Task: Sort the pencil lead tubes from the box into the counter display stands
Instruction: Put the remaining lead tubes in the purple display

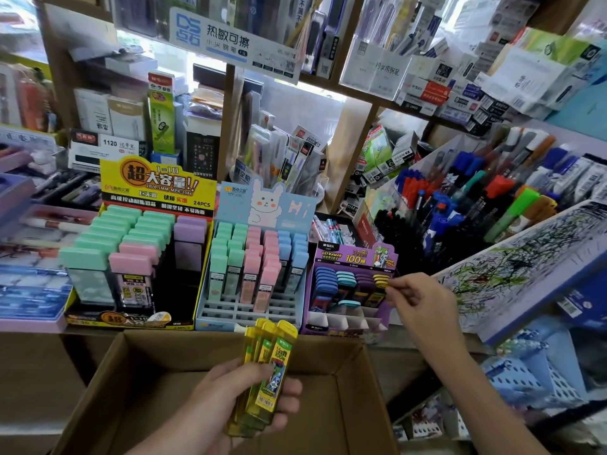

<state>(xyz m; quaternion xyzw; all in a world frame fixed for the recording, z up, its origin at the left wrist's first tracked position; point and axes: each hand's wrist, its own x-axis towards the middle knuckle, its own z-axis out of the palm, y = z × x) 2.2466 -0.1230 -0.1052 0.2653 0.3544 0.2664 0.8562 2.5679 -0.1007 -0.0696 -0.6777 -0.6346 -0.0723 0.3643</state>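
My left hand [262, 399] grips a bundle of yellow lead tubes [266, 366] upright above the open cardboard box [157, 362]. My right hand [423, 307] reaches to the purple display stand [315, 300] and pinches the yellow cap of a tube [381, 280] standing in its rightmost column. That stand also holds blue, teal and purple tubes, and its front slots are bare. The blue rabbit stand [210, 310] in the middle carries green, pink and blue tubes. At the left, the yellow stand [154, 182] has large green, pink and purple cases.
Shelves crowded with pens and boxed stationery rise behind the stands. A slanted rack of markers [476, 205] and a scribbled test pad [525, 267] sit at the right. Blue perforated baskets [542, 366] hang lower right.
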